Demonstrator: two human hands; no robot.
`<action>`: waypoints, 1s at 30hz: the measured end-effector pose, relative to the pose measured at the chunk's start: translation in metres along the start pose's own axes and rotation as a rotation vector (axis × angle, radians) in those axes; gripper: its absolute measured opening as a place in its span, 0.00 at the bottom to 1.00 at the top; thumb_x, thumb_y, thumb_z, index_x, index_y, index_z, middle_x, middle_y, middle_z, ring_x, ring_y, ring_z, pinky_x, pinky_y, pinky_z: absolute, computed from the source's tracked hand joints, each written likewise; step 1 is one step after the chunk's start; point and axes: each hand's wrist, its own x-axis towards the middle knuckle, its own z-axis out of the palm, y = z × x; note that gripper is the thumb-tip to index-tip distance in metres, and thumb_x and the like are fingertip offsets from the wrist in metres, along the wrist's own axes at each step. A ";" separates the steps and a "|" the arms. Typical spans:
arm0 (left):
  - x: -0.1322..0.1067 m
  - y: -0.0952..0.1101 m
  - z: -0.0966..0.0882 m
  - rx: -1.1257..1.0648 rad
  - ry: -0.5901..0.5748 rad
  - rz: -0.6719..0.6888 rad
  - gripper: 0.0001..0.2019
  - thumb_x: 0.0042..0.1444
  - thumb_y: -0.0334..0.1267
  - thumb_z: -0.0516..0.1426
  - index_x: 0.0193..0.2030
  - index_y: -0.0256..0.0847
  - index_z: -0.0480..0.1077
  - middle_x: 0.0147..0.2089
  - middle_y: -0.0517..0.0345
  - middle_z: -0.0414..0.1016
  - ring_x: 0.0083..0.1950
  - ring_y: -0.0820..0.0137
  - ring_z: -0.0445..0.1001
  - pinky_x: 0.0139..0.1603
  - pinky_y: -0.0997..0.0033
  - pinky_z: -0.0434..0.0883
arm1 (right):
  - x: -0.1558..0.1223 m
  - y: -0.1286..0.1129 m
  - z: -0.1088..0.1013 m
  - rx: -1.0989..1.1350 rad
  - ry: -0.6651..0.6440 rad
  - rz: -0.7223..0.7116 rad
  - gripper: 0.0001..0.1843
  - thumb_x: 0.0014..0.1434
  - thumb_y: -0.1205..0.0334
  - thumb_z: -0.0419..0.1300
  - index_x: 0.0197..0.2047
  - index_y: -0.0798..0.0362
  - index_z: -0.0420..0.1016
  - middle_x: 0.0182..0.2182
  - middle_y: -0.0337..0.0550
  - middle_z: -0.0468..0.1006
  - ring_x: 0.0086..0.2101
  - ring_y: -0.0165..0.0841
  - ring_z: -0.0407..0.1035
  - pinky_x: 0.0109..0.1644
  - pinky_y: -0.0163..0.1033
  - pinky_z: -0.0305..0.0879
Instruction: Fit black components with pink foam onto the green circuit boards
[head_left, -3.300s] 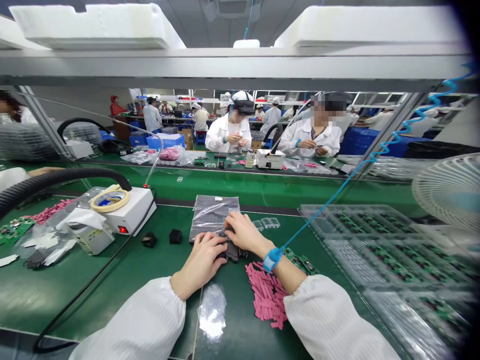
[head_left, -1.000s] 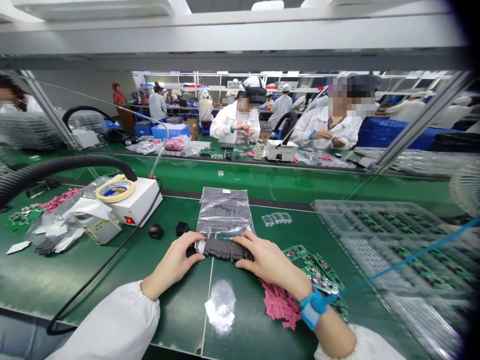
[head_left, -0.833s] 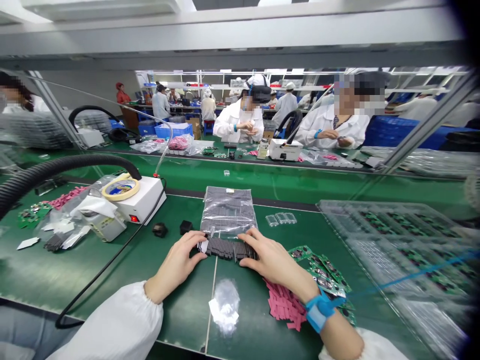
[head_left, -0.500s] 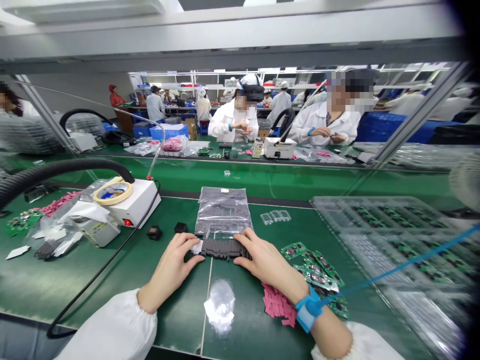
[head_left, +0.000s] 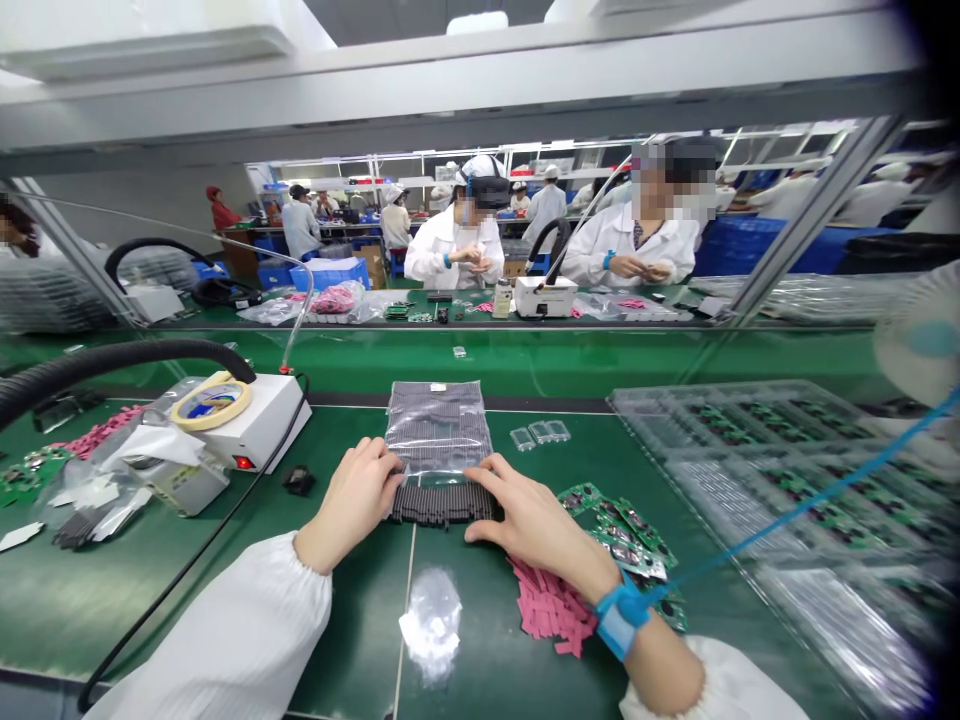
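Observation:
A row of thin black strips (head_left: 437, 503) lies side by side on the green bench, just below a clear plastic bag (head_left: 435, 420) filled with similar dark strips. The bag's near edge overlaps the top of the row. My left hand (head_left: 358, 495) is closed at the row's left end, fingertips beside the bag's corner; its exact hold is partly hidden. My right hand (head_left: 525, 510) curves round the right end, fingers on the upper edge and thumb by the lower edge. A blue wrist strap (head_left: 621, 615) circles my right wrist.
Pink strips (head_left: 551, 610) and green circuit boards (head_left: 619, 535) lie right, before clear trays (head_left: 750, 440). A crumpled clear bag (head_left: 433, 625) is nearest me. Left stand a white box (head_left: 259, 430) with a tape roll (head_left: 210, 403) and a black cable (head_left: 199, 535). Co-workers (head_left: 465, 245) sit opposite.
My left hand has moved up to the bag's corner, and the white piece by its fingers no longer shows. The bag's edge now overlaps the strips. The view has shifted slightly.

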 end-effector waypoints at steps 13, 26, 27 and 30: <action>0.005 0.016 -0.002 0.127 -0.069 -0.102 0.04 0.62 0.33 0.57 0.37 0.43 0.73 0.32 0.55 0.82 0.40 0.57 0.77 0.42 0.63 0.63 | -0.004 0.002 -0.004 -0.003 0.050 -0.013 0.28 0.60 0.51 0.67 0.60 0.48 0.67 0.53 0.44 0.70 0.44 0.42 0.74 0.43 0.42 0.70; 0.011 0.026 0.003 0.172 0.008 -0.156 0.04 0.60 0.31 0.58 0.36 0.40 0.74 0.31 0.50 0.81 0.38 0.55 0.78 0.41 0.61 0.63 | -0.005 0.008 -0.007 0.031 0.108 -0.009 0.27 0.59 0.53 0.68 0.59 0.47 0.70 0.53 0.43 0.72 0.42 0.39 0.75 0.42 0.40 0.71; 0.012 0.026 0.004 0.161 0.025 -0.160 0.04 0.60 0.30 0.58 0.35 0.41 0.74 0.31 0.50 0.81 0.38 0.55 0.78 0.41 0.61 0.63 | -0.005 0.009 -0.007 0.035 0.110 -0.009 0.26 0.59 0.54 0.68 0.59 0.47 0.70 0.53 0.43 0.72 0.41 0.39 0.75 0.42 0.40 0.70; 0.013 0.025 0.006 0.090 0.079 -0.168 0.04 0.58 0.30 0.59 0.34 0.42 0.73 0.33 0.51 0.81 0.39 0.57 0.78 0.42 0.63 0.64 | -0.004 0.012 -0.007 0.051 0.117 -0.016 0.26 0.59 0.55 0.68 0.59 0.48 0.70 0.53 0.44 0.72 0.40 0.38 0.75 0.42 0.40 0.70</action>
